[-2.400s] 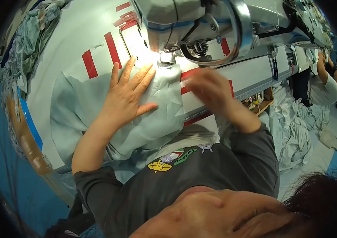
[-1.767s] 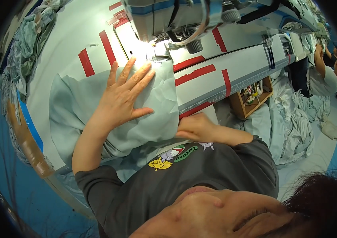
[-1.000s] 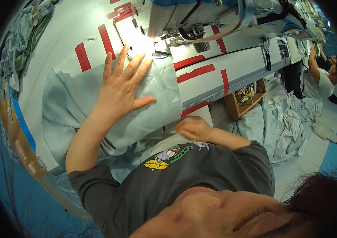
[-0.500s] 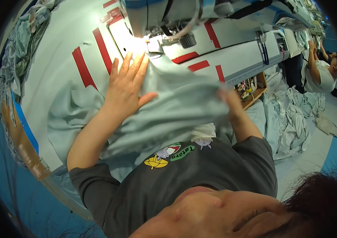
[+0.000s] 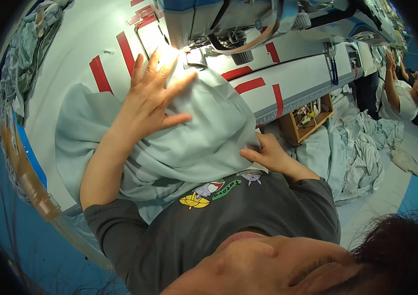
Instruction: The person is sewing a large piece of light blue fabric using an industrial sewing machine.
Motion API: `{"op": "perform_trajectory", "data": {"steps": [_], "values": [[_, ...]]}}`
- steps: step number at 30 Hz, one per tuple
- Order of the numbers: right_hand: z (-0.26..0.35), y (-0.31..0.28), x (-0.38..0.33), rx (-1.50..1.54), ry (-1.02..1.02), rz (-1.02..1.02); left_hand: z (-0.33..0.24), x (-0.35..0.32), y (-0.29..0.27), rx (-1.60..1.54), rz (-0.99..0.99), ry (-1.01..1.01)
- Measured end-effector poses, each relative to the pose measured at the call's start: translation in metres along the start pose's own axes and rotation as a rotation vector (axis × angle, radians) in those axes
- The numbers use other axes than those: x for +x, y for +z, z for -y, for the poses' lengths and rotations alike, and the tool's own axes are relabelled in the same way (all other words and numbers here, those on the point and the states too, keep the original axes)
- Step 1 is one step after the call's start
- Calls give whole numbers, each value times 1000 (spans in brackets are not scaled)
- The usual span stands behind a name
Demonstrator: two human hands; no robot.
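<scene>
A pale grey-green cloth (image 5: 194, 128) lies bunched over the sewing table's front edge and down toward my lap, its far part under the lit head of a sewing machine (image 5: 184, 22). My left hand (image 5: 150, 101) rests on it with fingers spread, the fingertips close to the bright needle area. At the cloth's right side, my right hand (image 5: 272, 155) grips its edge, thumb on top and the other fingers partly hidden by the folds. Glare washes out the needle.
Red tape strips (image 5: 101, 73) mark the white tabletop (image 5: 78, 54). Crumpled fabric hangs at the left rim (image 5: 19, 64). On the right are a wooden drawer (image 5: 300, 130) of small items, a fabric heap (image 5: 361, 147) and a co-worker (image 5: 398, 98).
My right hand has come down and inward, toward my body, with the cloth's edge. The cloth has bunched up between my hands. My left hand's fingers have spread wider.
</scene>
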State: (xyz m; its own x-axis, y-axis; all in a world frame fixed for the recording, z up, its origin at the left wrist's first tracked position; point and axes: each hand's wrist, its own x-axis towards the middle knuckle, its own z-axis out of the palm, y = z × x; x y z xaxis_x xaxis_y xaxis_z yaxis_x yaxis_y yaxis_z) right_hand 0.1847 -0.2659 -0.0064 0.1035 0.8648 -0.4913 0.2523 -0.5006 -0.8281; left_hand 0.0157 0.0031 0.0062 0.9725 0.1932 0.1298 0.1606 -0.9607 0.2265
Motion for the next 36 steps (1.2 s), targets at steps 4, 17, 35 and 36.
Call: {"op": "perform_trajectory", "data": {"steps": [4, 17, 35, 36], "values": [[-7, 12, -4, -33, -193, -210, -14, -3, 4, -117, 130, -95], [4, 16, 0, 17, -106, -196, -11, -13, -3, -125, 97, -29], [25, 18, 42, -345, -671, -451, -4, 2, 14, 55, -202, 111], [26, 18, 43, -383, -686, -451, -2, 3, 13, 32, -196, 74]]}}
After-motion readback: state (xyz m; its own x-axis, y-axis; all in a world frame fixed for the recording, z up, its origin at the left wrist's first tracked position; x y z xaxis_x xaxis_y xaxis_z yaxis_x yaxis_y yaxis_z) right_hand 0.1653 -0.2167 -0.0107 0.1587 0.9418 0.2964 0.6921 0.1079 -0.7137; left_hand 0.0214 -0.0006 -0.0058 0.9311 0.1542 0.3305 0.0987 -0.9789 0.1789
